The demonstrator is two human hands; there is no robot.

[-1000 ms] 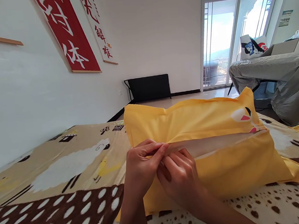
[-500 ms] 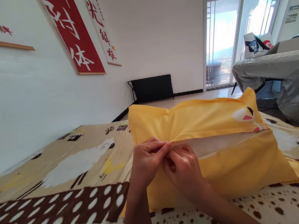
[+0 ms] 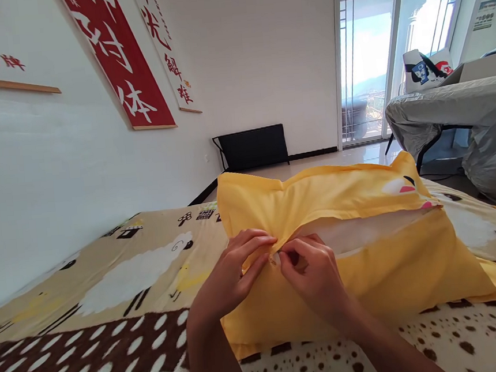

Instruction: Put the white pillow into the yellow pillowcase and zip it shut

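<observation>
On bed (image 3: 113, 336): both hands at pillowcase (image 3: 368, 274) zipper.
Left hand (image 3: 234, 277) pinches fabric, right hand (image 3: 314, 275) pinched on pull; next likely slide along the gap.

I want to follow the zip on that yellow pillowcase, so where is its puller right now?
In the head view the zip puller sits near the left end of the yellow pillowcase opening, between the left hand and right hand fingertips.

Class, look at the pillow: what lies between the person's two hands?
In the head view, a small metal zipper pull sits between the left hand and right hand, on the yellow pillowcase.
</observation>
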